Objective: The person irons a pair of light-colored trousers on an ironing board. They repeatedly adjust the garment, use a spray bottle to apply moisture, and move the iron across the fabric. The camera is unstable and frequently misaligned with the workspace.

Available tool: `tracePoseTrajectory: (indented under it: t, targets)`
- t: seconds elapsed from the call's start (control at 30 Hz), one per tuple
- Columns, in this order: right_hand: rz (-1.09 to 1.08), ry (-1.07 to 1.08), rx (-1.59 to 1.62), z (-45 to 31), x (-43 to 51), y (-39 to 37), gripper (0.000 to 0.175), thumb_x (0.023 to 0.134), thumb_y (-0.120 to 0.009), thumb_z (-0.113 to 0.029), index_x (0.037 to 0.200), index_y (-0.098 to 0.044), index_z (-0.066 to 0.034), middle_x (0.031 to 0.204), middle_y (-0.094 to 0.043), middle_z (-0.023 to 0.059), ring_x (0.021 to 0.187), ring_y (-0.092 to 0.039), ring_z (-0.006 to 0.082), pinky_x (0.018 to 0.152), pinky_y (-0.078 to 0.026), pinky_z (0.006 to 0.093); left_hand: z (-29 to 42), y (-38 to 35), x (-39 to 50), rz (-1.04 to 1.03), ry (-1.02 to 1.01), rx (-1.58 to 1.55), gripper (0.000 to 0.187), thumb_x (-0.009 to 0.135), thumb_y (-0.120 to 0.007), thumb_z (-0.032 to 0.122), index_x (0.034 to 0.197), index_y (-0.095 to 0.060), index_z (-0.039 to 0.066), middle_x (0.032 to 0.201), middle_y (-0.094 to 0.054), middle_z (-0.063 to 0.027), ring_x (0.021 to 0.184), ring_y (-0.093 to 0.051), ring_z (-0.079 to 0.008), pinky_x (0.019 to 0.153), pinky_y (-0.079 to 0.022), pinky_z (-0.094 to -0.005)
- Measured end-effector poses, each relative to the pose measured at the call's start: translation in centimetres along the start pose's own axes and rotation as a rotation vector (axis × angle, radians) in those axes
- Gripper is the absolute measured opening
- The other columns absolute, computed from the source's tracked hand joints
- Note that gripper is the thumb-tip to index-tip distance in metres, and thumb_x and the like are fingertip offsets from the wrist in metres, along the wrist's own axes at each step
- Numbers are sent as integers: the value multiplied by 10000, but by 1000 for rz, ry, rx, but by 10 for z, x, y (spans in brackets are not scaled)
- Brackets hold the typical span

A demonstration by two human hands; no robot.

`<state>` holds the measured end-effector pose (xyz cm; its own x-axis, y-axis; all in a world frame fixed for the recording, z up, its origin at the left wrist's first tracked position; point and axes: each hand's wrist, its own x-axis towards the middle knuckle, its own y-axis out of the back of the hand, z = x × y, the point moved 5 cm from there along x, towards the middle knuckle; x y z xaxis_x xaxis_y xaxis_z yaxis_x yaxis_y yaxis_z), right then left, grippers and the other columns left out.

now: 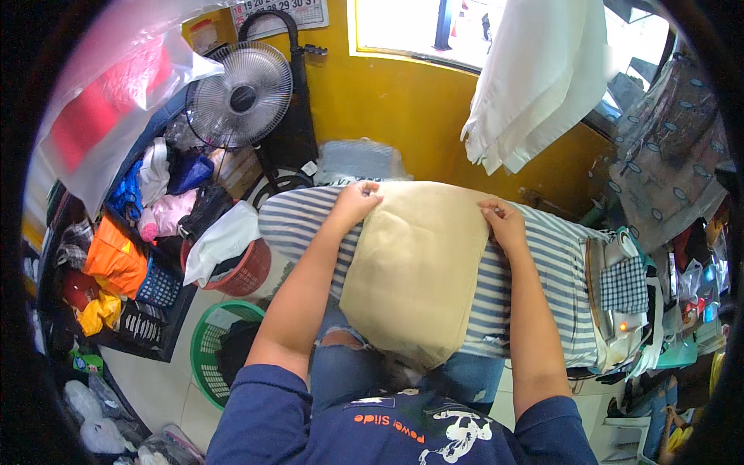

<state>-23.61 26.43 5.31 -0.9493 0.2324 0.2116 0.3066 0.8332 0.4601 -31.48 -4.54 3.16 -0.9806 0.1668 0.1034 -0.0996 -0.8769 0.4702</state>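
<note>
A beige cloth garment [415,267] lies over a blue-and-white striped ironing board [546,279], its near end hanging over the board's edge towards my lap. My left hand [358,204] pinches its far left edge between thumb and fingers. On the opposite side, my right hand [504,222] grips the garment's far right edge in the same way. The cloth between my hands is slightly creased. At the board's right end, an appliance with a lit orange light [623,326] stands partly covered by a checkered cloth [623,285].
An electric fan [243,99] stands at the back left. Left of the board are a red basket [244,273] and a green basket [200,349] with clothes. White cloths [532,87] hang near the window. A seated person [662,412] is partly visible at the lower right.
</note>
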Motion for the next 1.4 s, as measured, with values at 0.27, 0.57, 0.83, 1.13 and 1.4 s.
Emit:
tracePoseTrajectory:
  t: [0.27, 0.57, 0.83, 1.13, 1.4]
  targets:
    - [-191, -178, 151, -35, -102, -9, 129, 809, -612, -125, 872, -657, -22, 583, -551, -21, 458, -446, 56, 410, -357, 213, 12, 10, -82, -102, 215, -223, 309, 802, -641, 189, 1056, -605, 15, 746, -613, -12, 551, -496, -60, 479, -388, -202]
    - [-300, -141, 71, -40, -165, -11, 87, 784, -632, -114, 839, -639, -48, 621, -580, 0, 478, -501, 55, 410, -381, 202, 8, 24, -145, -215, 234, -251, 289, 865, -540, 284, 897, -641, 15, 712, -591, 1, 589, -489, -83, 527, -393, -250]
    - [-147, 90, -85, -55, -181, -13, 120, 722, -619, -183, 773, -629, -75, 803, -637, 118, 778, -606, 288, 690, -470, 386, -42, 25, -184, -172, 163, -121, 320, 865, -534, 285, 877, -598, -29, 786, -607, -105, 717, -541, -173, 660, -427, -311]
    - [-332, 183, 26, -60, -185, -1, 95, 761, -565, -138, 841, -595, -97, 597, -531, 78, 598, -554, 246, 555, -406, 372, -28, 31, -212, -169, -125, 190, 308, 921, -451, 187, 1022, -580, -74, 1003, -597, -218, 866, -558, -254, 761, -439, -360]
    - [-350, 222, 21, -67, -184, -3, 113, 739, -511, -90, 789, -611, -75, 670, -600, 107, 652, -592, 277, 593, -441, 388, 14, 40, -201, -192, -12, 374, 263, 884, -475, 208, 855, -624, -8, 656, -560, -100, 626, -513, -175, 579, -403, -331]
